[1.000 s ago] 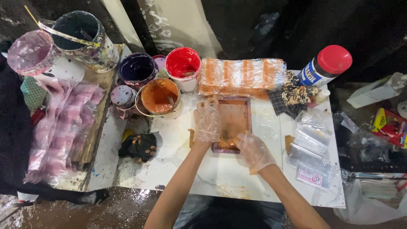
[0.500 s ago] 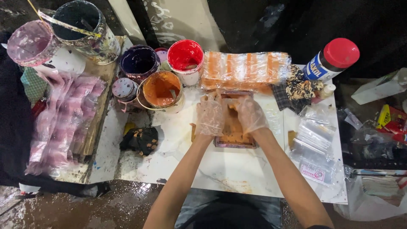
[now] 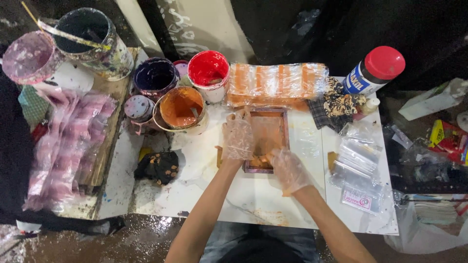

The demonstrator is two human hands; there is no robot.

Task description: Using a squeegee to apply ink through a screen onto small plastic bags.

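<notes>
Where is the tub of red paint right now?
The red paint tub stands at the table's far edge, between the dark purple tub and the wrapped orange bundle.

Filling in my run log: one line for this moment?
left hand gloved, on small framed screen | right hand gloved, at frame's near edge | orange paint tub beside left hand

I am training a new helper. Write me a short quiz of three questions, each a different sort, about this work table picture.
1. True or false: both hands wear clear plastic gloves.
2. Which tub stands nearest the left hand? A) red tub B) orange paint tub C) dark purple tub
3. Fill in: the right hand is at the near edge of the small wooden ____.

Key:
1. True.
2. B, the orange paint tub.
3. Frame, smeared orange inside.
</notes>
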